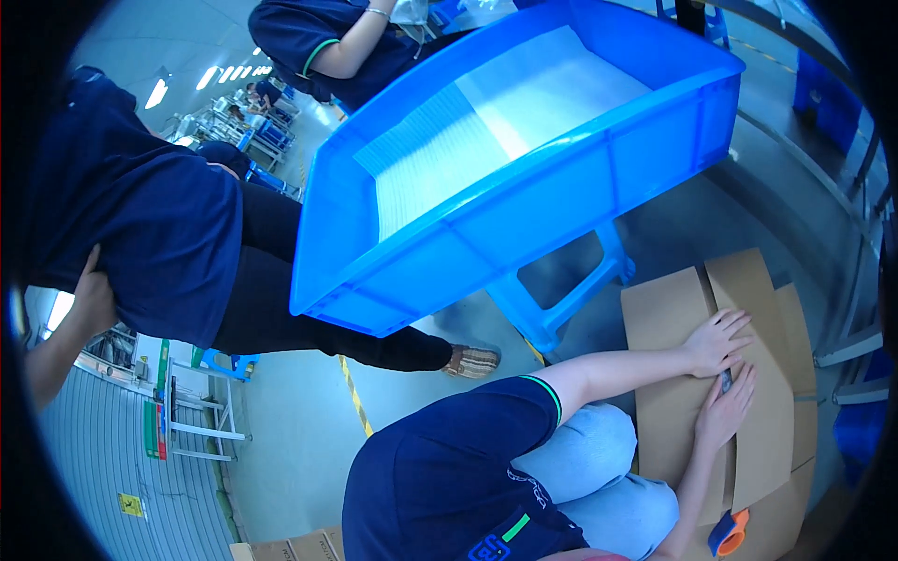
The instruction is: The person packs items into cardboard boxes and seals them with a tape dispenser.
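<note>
Neither of my hands shows. At lower right, a crouching person in a navy shirt and light jeans presses both hands, the upper hand (720, 342) and the lower hand (726, 407), on a brown cardboard box (669, 309). A small greyish thing (727, 380) lies between those hands; its kind cannot be made out. Near the box's lower edge sits an orange and blue tape dispenser (733, 535). A large blue plastic bin (524, 215), holding stacked white sheets (552, 89), rests above a blue stool (561, 304).
A standing person (150, 224) in navy is at left, a hand at the hip. Another person (318, 47) stands behind the bin. Metal racking (795, 168) runs along the right. More cardboard (295, 550) is at the bottom. Yellow-black tape (354, 393) marks the floor.
</note>
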`<state>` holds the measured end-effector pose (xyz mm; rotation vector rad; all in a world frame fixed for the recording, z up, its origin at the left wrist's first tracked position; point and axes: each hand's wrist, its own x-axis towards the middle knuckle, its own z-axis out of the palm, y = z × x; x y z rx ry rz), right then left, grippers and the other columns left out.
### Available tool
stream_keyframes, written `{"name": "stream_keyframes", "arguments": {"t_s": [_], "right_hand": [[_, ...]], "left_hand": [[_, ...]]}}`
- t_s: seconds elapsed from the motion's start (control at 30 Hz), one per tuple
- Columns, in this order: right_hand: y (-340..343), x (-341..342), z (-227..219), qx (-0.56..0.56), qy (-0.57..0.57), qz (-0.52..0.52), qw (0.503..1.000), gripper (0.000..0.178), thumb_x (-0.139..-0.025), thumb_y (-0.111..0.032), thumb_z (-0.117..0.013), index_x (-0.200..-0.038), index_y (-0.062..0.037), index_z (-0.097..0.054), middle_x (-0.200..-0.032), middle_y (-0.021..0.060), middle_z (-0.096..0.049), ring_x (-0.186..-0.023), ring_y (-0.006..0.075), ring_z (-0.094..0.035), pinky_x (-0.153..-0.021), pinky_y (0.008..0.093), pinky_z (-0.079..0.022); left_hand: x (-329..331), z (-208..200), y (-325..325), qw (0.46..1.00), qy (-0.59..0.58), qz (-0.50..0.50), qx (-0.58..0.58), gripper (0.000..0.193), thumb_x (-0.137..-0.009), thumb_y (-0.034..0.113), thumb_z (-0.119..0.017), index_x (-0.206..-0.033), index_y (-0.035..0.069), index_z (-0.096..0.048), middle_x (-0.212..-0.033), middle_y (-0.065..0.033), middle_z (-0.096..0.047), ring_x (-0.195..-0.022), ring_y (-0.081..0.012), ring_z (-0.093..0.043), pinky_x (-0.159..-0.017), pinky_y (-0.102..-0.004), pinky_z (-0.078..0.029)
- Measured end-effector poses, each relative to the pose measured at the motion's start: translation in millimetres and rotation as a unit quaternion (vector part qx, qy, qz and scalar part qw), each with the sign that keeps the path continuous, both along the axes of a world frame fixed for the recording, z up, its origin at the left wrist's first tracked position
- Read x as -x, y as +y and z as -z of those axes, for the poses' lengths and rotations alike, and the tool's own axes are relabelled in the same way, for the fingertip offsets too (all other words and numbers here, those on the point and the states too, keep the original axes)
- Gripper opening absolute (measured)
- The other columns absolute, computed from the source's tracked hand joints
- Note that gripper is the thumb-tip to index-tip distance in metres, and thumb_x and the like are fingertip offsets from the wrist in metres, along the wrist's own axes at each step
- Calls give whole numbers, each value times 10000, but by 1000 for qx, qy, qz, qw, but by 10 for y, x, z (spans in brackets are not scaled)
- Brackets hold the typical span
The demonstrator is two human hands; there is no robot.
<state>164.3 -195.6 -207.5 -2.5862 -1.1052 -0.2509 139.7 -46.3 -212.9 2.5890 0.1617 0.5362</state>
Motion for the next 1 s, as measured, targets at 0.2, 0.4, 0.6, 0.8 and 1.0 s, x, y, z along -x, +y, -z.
{"name": "stream_keyframes", "arguments": {"t_s": [0.2, 0.4, 0.6, 0.8, 1.0], "right_hand": [[8, 11, 36, 62, -2, 28, 998, 559, -984, -335, -338, -1443, -28, -248, -1499, 129, -262, -1391, 249, -240, -1138, 393, -190], [31, 43, -8, 52, 17, 27, 998, 548, -984, -324, -340, -1439, -28, -261, -1494, 132, -272, -1385, 250, -252, -1139, 390, -193], [1, 46, 8, 15, 20, 24, 999, 549, -972, -318, -374, -1423, -16, -293, -1486, 140, -289, -1380, 250, -264, -1135, 387, -202], [-27, 33, 46, -6, 20, 19, 1000, 554, -967, -323, -387, -1416, -8, -303, -1480, 145, -296, -1377, 253, -269, -1135, 382, -203], [-25, 44, 31, -17, 29, 18, 999, 554, -962, -329, -395, -1403, 0, -321, -1472, 153, -307, -1370, 259, -280, -1137, 383, -203]], "left_hand": [[32, -47, -13, 999, 40, 3, -2, 498, -891, 338, -453, -1325, 96, -481, -1455, -215, -300, -1372, -344, -236, -1138, -468, -128], [67, -80, 0, 999, 41, -6, -18, 489, -914, 337, -433, -1336, 93, -465, -1457, -209, -299, -1373, -342, -237, -1141, -466, -122], [69, -79, -29, 998, 40, -1, -43, 481, -922, 339, -435, -1333, 90, -459, -1456, -209, -300, -1375, -350, -230, -1140, -473, -128], [66, -91, -52, 997, 41, -6, -61, 481, -923, 337, -442, -1333, 87, -452, -1455, -202, -305, -1371, -348, -240, -1139, -471, -141], [73, -69, -54, 997, 37, -4, -65, 484, -924, 340, -439, -1334, 85, -451, -1450, -198, -319, -1367, -337, -257, -1132, -469, -157]]}}
